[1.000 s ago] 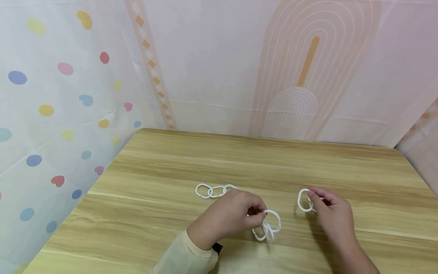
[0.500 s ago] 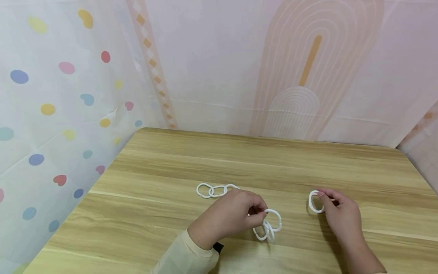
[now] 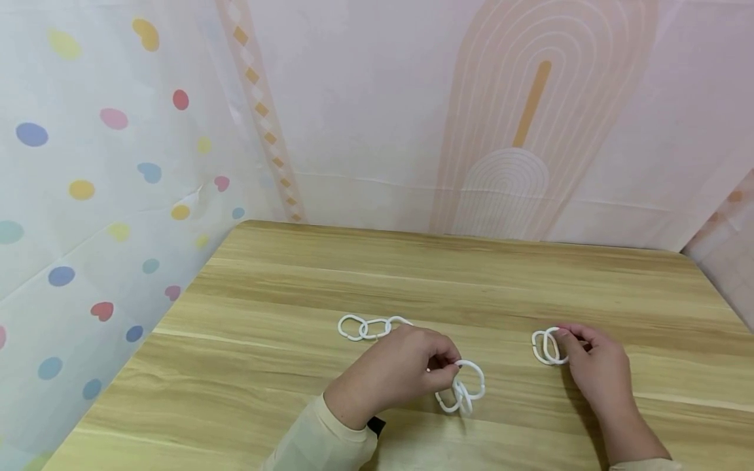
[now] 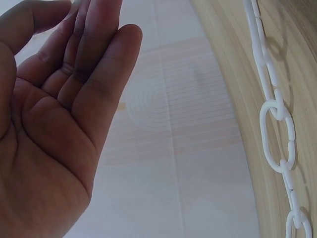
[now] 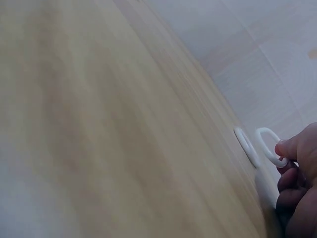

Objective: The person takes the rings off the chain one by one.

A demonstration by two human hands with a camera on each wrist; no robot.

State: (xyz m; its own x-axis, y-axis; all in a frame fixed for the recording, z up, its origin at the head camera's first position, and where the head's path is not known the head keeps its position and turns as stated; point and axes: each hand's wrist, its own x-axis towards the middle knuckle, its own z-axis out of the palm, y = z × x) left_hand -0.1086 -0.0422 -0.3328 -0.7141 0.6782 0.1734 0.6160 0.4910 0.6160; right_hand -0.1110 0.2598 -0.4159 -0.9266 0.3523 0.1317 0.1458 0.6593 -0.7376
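My left hand [image 3: 400,369] pinches a white plastic chain link [image 3: 483,379] between thumb and fingertips. Other white links hang bunched just below it. Behind that hand, more of a joined white chain [image 4: 263,139] lies on the table, partly hidden in the head view. My right hand [image 3: 602,373] pinches a single white link [image 5: 263,142], tilted up off the wood. Close to its left, another white link [image 5: 245,147] rests on the table; in the right wrist view the two look apart. The left wrist view does not show what the left fingertips grip.
The wood-grain table [image 3: 330,268] runs back to a pale pink patterned cloth [image 3: 365,118]. On the left hangs a cloth with coloured dots [image 3: 118,183]. A gap separates my two hands across the tabletop.
My right hand has moved to the right with its link, passing over the other link, which now shows fully on the left. The left hand holds still.
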